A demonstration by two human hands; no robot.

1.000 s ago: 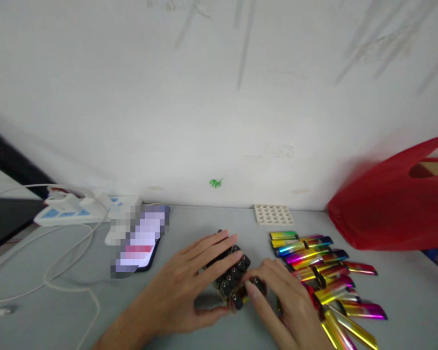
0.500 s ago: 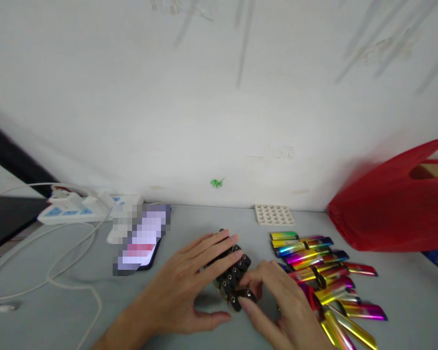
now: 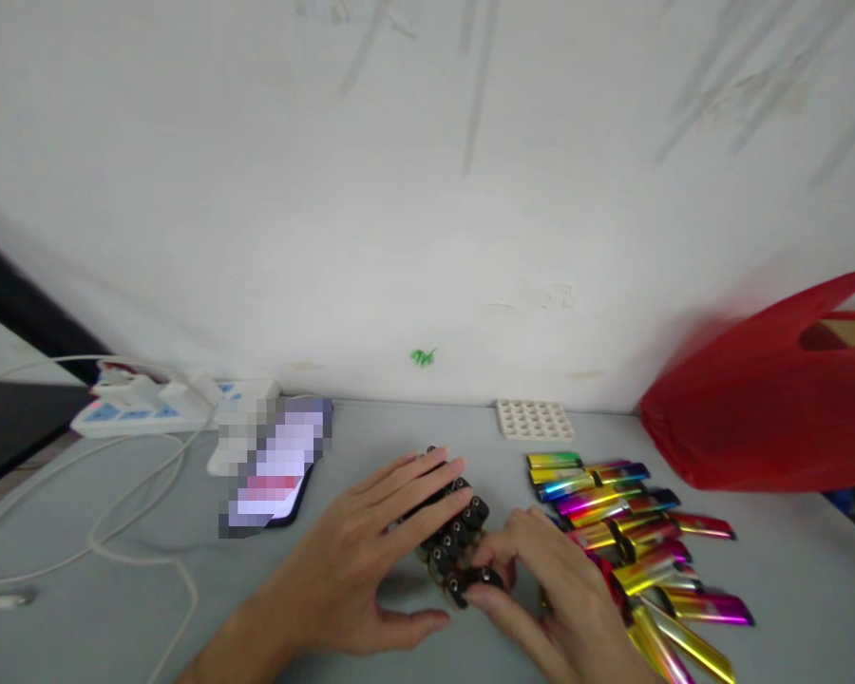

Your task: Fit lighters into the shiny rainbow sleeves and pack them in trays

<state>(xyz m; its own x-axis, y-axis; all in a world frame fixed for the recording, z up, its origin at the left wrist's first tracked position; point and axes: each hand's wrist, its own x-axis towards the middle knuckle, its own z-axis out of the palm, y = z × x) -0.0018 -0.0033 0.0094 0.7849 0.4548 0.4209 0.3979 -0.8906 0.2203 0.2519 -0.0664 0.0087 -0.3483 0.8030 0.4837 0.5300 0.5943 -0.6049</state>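
My left hand [image 3: 363,546] lies with fingers stretched over a tight cluster of black-ended pieces [image 3: 453,540], each end showing a small round metal dot. These look like upright lighters, but their lower parts are hidden. At the near right of the cluster, my right hand [image 3: 552,589] pinches one black-ended piece [image 3: 485,576] between thumb and fingers; it leans out from the others. Beside the right hand is a loose pile of shiny, many-coloured metallic lighter-shaped pieces [image 3: 648,570] with dark ends.
A white tray with a grid of holes [image 3: 536,419] lies by the wall. A red bag [image 3: 769,408] stands at right. To the left are a phone [image 3: 281,465], a white power strip [image 3: 178,408] with plugs, and a looping white cable [image 3: 185,575] on the grey table [image 3: 370,427].
The pinched piece has tilted slightly further over to the right, with my right fingers shifting a little. My left hand has stayed in place.
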